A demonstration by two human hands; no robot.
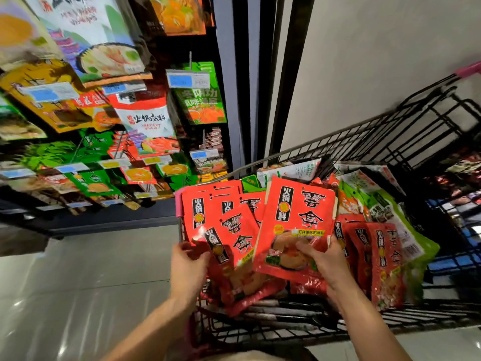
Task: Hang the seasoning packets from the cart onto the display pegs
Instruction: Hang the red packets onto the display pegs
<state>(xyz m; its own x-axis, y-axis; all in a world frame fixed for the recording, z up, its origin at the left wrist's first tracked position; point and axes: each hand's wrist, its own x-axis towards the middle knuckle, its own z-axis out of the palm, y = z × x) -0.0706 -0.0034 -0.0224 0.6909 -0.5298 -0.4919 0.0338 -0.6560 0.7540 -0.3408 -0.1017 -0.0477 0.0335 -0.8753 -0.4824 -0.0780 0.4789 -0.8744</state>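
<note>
Both bare forearms reach forward from the bottom edge over the cart (338,143), a black wire basket tilted in view.

Left hand (188,261): fingers are curled round the lower left edge of a fanned stack (229,225) of red packets, which it holds above the cart's near left corner. How many packets are in the fan cannot be told.

Right hand (325,261): thumb lies across the front and the fingers go behind, pinching the lower right part of a single red packet (296,220). This packet is upright, face to the camera, and overlaps the stack's right side.

More red packets (377,259) stand on edge in the cart, just right of the right hand. Green and white packs (390,204) lie behind them.

Pegs (117,144) at upper left carry hanging packs with price tags (188,79). Grey floor (91,282) lies below.
</note>
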